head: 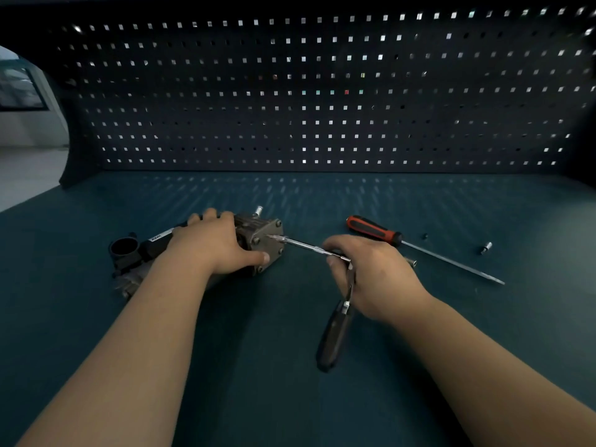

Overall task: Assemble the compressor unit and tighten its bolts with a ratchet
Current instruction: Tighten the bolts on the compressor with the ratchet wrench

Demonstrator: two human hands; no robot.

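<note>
The compressor unit [254, 233] lay on its side on the workbench [419, 366], left of centre, with its square end plate [269, 253] facing right. The left hand [213, 243] gripped the body from above, fingers curled over the far side and thumb pressed along the near edge by the plate. The right hand [377, 275] had its fingers closed round the head of the ratchet [335, 333], whose dark handle hung toward the near edge. Its long extension bar [306, 245] reached left to a bolt on the upper part of the plate.

Assembly looked largely done: the plate sat on the body with bolt heads at its corners. Tightening seemed under way on one bolt (how many were already snug could not be told). The other bolts probably remained.

A red-and-black screwdriver [374, 230] lay to the right, and a small socket [486, 247] lay further right, well apart from the unit.
</note>
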